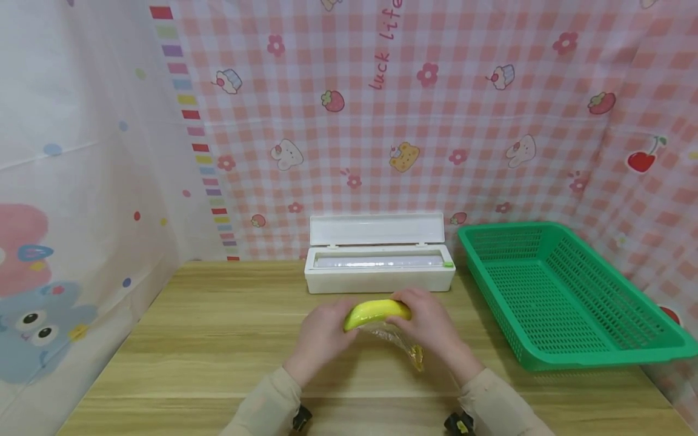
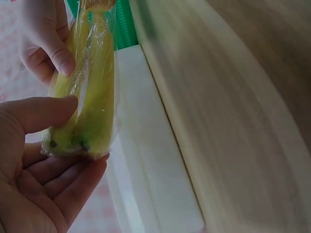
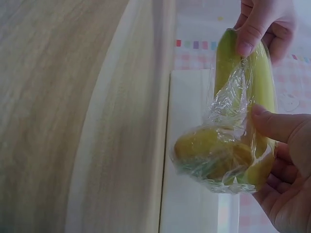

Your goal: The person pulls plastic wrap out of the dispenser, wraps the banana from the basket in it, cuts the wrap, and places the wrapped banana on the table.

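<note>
A small bunch of bananas (image 1: pixel 376 310) wrapped in clear cling film is held between both hands above the table. My left hand (image 1: pixel 323 330) grips the end with the dark tips; in the left wrist view its thumb (image 2: pixel 51 112) lies on top and the fingers are underneath. At the stem end, my right hand (image 1: pixel 431 324) grips the bunch, its thumb (image 3: pixel 279 125) pressing on the film. Crinkled cling film (image 3: pixel 231 97) covers the bananas in the right wrist view, gathered loosely around the thick stem (image 3: pixel 199 145). The stem end hangs below the right hand in the head view.
Behind the hands stands a white cling film dispenser (image 1: pixel 382 281), its lid (image 1: pixel 376 230) raised and a film roll inside. A green plastic basket (image 1: pixel 551 290) is at the right. A patterned cloth (image 1: pixel 354 133) hangs behind the wooden table (image 1: pixel 218 351).
</note>
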The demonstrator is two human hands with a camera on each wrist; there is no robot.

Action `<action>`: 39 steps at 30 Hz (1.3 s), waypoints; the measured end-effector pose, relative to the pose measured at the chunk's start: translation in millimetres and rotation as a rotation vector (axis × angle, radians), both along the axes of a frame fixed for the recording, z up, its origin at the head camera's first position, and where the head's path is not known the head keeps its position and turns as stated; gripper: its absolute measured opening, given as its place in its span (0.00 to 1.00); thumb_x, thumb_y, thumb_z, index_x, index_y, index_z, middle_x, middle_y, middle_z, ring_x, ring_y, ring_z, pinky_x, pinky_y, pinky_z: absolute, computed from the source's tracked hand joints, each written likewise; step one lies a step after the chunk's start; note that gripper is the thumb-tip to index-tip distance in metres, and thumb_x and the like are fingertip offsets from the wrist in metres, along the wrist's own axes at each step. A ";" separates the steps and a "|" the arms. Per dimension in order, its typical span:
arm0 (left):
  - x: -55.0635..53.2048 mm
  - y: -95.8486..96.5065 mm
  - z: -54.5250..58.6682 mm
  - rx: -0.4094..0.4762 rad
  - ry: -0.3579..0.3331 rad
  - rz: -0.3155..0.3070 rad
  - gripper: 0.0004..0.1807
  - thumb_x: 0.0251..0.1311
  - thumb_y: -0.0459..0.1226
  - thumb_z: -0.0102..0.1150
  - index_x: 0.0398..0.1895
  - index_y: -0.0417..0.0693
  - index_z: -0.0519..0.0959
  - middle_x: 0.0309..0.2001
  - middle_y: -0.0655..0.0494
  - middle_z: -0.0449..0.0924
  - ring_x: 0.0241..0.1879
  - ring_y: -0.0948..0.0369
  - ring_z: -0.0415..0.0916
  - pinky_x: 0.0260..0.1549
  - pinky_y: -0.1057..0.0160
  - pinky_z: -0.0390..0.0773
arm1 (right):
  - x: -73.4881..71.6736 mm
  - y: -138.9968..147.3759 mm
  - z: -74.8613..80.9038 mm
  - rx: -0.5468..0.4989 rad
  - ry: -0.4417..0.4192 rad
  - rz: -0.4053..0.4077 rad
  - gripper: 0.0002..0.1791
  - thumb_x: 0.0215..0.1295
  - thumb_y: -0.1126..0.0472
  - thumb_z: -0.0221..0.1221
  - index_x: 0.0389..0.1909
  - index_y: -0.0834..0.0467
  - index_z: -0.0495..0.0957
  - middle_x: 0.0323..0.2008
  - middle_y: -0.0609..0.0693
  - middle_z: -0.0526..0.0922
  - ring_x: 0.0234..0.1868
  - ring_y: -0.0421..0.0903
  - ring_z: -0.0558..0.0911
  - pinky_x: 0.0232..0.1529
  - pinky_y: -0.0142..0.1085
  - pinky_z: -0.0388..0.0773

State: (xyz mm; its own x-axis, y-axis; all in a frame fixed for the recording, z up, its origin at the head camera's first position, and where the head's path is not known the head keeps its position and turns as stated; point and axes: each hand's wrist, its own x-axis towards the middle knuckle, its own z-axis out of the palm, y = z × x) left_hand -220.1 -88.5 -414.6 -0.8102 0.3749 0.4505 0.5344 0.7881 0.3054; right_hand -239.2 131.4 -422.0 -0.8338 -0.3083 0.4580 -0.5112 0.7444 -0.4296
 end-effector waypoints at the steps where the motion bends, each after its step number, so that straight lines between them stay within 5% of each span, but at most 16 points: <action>1: -1.1 -0.7 -1.1 0.002 -0.011 -0.001 0.19 0.47 0.36 0.75 0.45 0.45 0.82 0.32 0.56 0.83 0.29 0.59 0.78 0.30 0.60 0.80 | -0.6 -0.8 -0.3 0.005 -0.003 0.003 0.18 0.49 0.59 0.76 0.41 0.58 0.83 0.37 0.49 0.82 0.39 0.46 0.78 0.43 0.42 0.80; 19: -10.6 -9.3 -15.7 0.036 -0.281 -0.008 0.13 0.47 0.39 0.75 0.33 0.46 0.81 0.24 0.63 0.76 0.23 0.66 0.69 0.23 0.66 0.73 | -10.8 -13.0 -8.5 0.109 -0.090 0.060 0.20 0.52 0.61 0.73 0.46 0.60 0.82 0.42 0.51 0.82 0.46 0.51 0.79 0.52 0.47 0.78; 29: -12.0 -10.4 -20.9 0.014 -0.326 -0.038 0.15 0.42 0.38 0.79 0.30 0.44 0.83 0.23 0.63 0.76 0.23 0.65 0.69 0.25 0.65 0.73 | -13.5 -13.8 -12.4 0.178 -0.122 0.133 0.18 0.56 0.63 0.70 0.48 0.62 0.81 0.47 0.55 0.82 0.49 0.55 0.79 0.57 0.51 0.76; 39: -11.8 -11.6 -20.4 0.015 -0.347 -0.033 0.14 0.46 0.41 0.77 0.30 0.44 0.81 0.23 0.63 0.74 0.22 0.64 0.68 0.23 0.65 0.72 | -12.5 -4.8 -13.8 0.111 -0.130 0.158 0.22 0.60 0.59 0.68 0.53 0.64 0.79 0.51 0.59 0.82 0.53 0.58 0.79 0.59 0.54 0.75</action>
